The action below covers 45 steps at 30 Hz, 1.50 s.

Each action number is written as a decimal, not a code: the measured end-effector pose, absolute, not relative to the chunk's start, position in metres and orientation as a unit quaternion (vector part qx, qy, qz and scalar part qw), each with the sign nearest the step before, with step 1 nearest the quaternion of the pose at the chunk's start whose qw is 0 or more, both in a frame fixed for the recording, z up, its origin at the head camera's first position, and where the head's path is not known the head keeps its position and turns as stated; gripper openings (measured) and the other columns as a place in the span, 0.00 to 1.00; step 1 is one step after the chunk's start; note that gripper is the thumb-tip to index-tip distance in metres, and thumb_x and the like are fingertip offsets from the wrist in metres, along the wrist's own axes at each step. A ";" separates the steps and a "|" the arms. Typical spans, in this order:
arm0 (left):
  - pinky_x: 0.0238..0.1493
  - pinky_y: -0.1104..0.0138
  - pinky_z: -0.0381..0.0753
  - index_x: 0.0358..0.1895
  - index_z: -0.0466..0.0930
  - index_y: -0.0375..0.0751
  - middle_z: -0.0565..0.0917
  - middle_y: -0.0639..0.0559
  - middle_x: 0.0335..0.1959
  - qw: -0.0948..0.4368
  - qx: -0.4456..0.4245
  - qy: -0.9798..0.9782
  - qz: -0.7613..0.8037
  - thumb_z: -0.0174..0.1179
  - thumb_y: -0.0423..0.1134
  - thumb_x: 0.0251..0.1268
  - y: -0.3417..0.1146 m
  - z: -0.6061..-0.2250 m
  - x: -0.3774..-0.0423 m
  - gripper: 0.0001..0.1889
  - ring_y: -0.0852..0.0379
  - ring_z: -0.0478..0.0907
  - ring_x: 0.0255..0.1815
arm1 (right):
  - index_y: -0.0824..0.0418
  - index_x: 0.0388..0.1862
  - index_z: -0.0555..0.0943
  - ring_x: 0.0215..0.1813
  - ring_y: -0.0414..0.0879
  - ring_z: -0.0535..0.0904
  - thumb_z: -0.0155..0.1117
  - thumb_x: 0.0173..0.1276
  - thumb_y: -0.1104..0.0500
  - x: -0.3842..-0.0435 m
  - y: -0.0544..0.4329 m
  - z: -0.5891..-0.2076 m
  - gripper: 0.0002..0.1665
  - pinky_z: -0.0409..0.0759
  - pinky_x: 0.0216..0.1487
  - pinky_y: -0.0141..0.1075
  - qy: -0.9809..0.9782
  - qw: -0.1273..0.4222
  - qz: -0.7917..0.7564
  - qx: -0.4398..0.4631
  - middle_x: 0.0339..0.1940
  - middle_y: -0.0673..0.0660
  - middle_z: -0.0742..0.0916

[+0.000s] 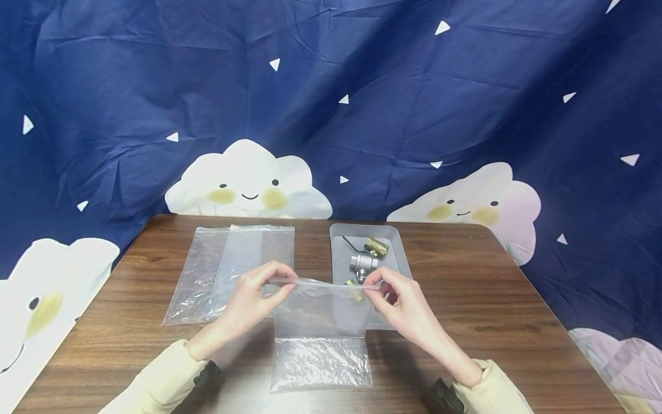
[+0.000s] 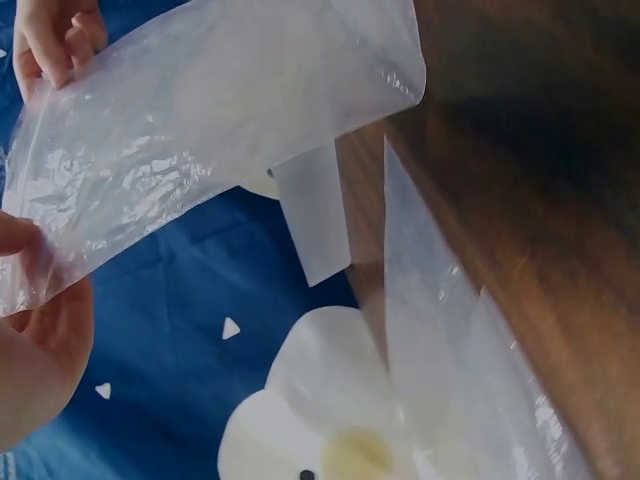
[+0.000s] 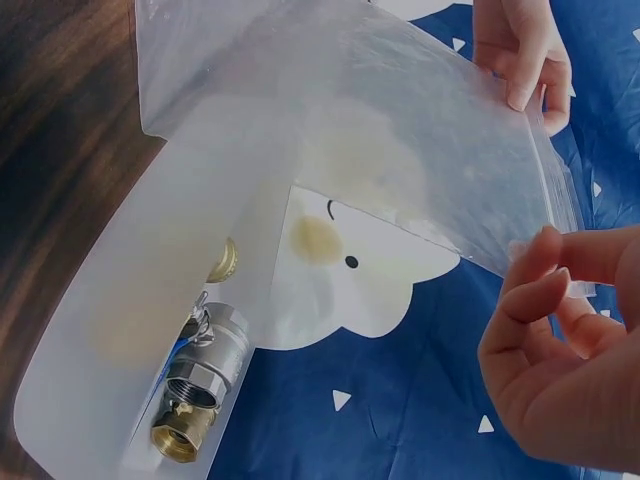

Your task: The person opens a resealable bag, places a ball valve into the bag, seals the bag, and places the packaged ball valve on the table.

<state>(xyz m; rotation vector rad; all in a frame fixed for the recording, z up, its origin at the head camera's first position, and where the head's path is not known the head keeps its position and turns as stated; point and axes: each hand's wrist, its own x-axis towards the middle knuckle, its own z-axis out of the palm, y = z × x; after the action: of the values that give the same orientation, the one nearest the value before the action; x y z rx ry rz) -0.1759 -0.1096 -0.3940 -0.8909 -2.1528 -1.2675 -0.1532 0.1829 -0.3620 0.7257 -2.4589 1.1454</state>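
Note:
A clear zip bag (image 1: 322, 359) hangs between the two hands, its lower part at the table and its zip edge raised. My left hand (image 1: 261, 290) pinches the left end of that edge between thumb and fingers. At the other end, my right hand (image 1: 405, 305) pinches the same edge. In the right wrist view the bag (image 3: 430, 130) is stretched between both hands and looks flat, with nothing inside. Behind it stands a grey plastic tray (image 1: 400, 253) holding a brass valve (image 1: 376, 246), a silver ball valve (image 1: 364, 263) and another brass piece (image 1: 354, 290), partly seen through the bag.
Two more clear zip bags (image 1: 207, 270) lie overlapping on the left of the wooden table (image 1: 465, 276). A dark blue curtain (image 1: 362, 115) with clouds and small white triangles hangs behind the table's far edge.

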 end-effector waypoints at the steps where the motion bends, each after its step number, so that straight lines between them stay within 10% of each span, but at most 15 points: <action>1: 0.44 0.71 0.85 0.41 0.82 0.45 0.89 0.54 0.37 0.254 -0.333 -0.789 -0.450 0.69 0.26 0.55 -0.109 -0.393 -0.176 0.13 0.56 0.86 0.40 | 0.50 0.34 0.80 0.22 0.31 0.69 0.69 0.63 0.67 -0.153 0.183 -0.362 0.11 0.72 0.22 0.27 -0.865 0.163 0.402 0.253 0.20 0.42 0.78; 45: 0.43 0.71 0.83 0.37 0.81 0.43 0.86 0.56 0.34 0.362 -0.457 -0.755 -0.299 0.66 0.22 0.49 -0.094 -0.382 -0.178 0.14 0.61 0.83 0.37 | 0.54 0.28 0.84 0.24 0.31 0.68 0.69 0.58 0.68 -0.163 0.171 -0.341 0.08 0.65 0.22 0.19 -0.864 0.191 0.295 0.362 0.22 0.44 0.80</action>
<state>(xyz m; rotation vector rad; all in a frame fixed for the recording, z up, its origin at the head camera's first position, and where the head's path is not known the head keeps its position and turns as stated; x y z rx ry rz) -0.1781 -0.0936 -0.3815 -1.1774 -1.9455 -0.7710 -0.1627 0.1712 -0.3414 1.0169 -2.4259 0.8285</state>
